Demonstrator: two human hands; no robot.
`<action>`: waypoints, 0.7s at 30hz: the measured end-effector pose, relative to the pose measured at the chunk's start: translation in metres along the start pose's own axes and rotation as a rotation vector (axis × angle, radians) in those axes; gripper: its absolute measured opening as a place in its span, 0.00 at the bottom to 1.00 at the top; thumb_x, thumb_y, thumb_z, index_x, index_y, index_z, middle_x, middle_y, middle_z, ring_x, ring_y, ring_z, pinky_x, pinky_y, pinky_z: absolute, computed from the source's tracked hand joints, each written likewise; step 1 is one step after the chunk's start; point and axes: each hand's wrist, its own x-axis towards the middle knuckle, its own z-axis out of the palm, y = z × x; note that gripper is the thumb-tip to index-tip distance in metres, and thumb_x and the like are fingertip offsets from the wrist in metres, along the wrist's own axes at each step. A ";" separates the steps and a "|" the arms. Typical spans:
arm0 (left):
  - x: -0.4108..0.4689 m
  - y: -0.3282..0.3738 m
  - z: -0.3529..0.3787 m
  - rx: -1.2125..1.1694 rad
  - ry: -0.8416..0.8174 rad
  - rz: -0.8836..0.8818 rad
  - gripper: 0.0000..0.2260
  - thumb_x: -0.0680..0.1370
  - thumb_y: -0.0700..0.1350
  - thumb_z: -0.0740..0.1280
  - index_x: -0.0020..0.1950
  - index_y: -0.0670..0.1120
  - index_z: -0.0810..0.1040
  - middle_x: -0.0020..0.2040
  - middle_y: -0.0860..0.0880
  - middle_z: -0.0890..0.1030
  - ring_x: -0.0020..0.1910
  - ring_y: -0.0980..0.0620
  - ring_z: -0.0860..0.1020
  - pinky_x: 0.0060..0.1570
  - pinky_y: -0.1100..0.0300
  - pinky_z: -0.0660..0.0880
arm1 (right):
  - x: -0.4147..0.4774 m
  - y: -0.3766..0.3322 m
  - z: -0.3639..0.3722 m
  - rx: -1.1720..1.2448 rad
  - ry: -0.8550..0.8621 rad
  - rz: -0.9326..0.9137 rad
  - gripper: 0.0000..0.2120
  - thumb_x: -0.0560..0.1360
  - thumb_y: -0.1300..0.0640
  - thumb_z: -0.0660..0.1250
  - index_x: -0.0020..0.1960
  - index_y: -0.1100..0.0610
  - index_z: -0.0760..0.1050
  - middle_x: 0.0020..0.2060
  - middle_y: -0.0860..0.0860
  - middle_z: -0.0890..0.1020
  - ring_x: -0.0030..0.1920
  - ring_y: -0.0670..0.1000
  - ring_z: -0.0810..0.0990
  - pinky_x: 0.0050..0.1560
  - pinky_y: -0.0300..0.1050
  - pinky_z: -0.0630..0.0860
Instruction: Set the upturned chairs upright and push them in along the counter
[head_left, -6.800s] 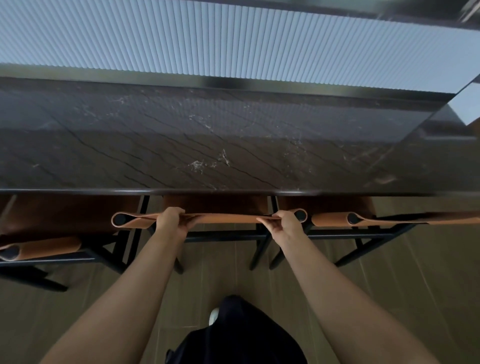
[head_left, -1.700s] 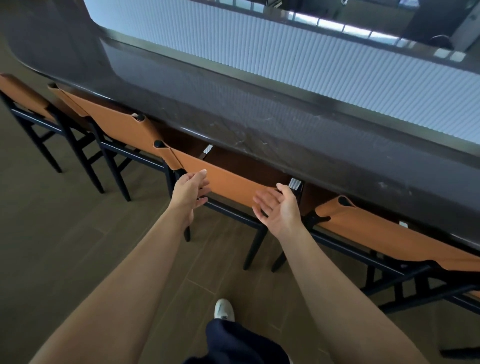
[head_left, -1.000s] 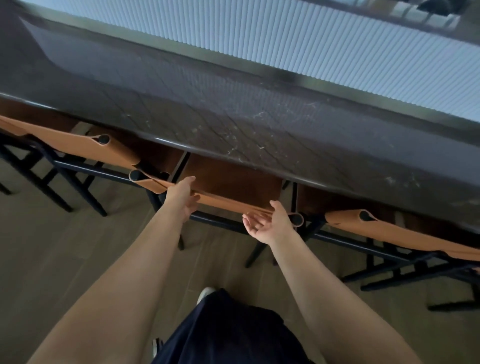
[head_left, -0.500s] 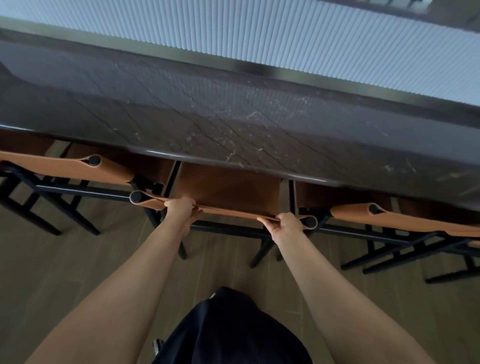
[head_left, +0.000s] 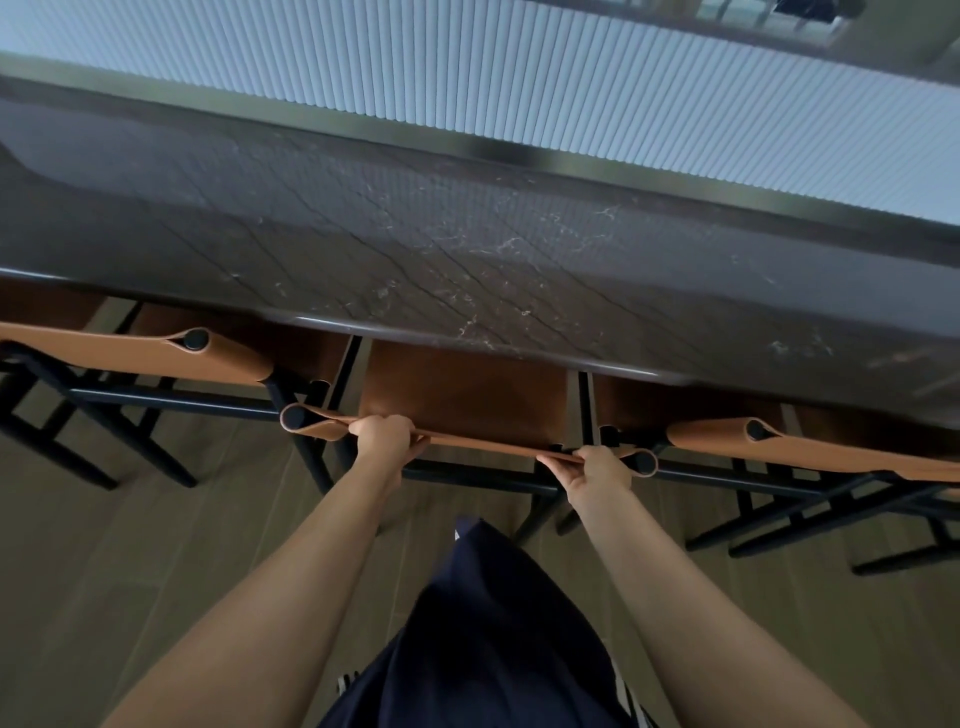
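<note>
A chair with a tan leather seat (head_left: 467, 395) and black frame stands upright right in front of me, its seat partly under the dark marble counter (head_left: 467, 249). Its tan backrest strap (head_left: 488, 446) runs between two black posts. My left hand (head_left: 382, 434) grips the strap near its left post. My right hand (head_left: 597, 467) grips it near the right post. One more tan chair (head_left: 156, 351) stands to the left and another tan chair (head_left: 810, 449) to the right, both upright at the counter.
Beyond the counter rises a white ribbed panel (head_left: 519, 78). The floor (head_left: 130, 545) is brown wood planks. Black chair legs and crossbars (head_left: 779, 514) crowd the right side. My dark-clothed leg (head_left: 493, 623) is below, between my arms.
My hands reached open-palmed for the middle chair's backrest strap, then closed on it. The chair now sits a little further under the counter edge.
</note>
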 end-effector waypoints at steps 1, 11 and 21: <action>0.000 -0.001 -0.001 -0.008 -0.009 0.007 0.29 0.79 0.30 0.57 0.76 0.39 0.48 0.64 0.36 0.71 0.43 0.46 0.78 0.47 0.51 0.80 | -0.001 0.001 -0.001 -0.006 0.001 -0.006 0.10 0.78 0.73 0.61 0.57 0.64 0.69 0.45 0.64 0.74 0.41 0.64 0.77 0.44 0.60 0.81; -0.009 -0.014 0.007 0.023 -0.062 0.051 0.24 0.78 0.28 0.57 0.72 0.36 0.53 0.51 0.40 0.72 0.40 0.48 0.76 0.50 0.51 0.78 | 0.005 -0.001 -0.024 0.034 -0.011 0.011 0.10 0.77 0.74 0.59 0.55 0.65 0.69 0.44 0.65 0.73 0.49 0.67 0.77 0.44 0.62 0.81; 0.010 0.007 0.038 0.061 -0.178 0.083 0.14 0.78 0.27 0.59 0.62 0.35 0.63 0.51 0.38 0.71 0.41 0.48 0.76 0.43 0.54 0.80 | 0.040 -0.040 0.002 -0.021 -0.046 -0.054 0.18 0.79 0.72 0.59 0.67 0.64 0.67 0.56 0.65 0.73 0.56 0.67 0.76 0.24 0.59 0.79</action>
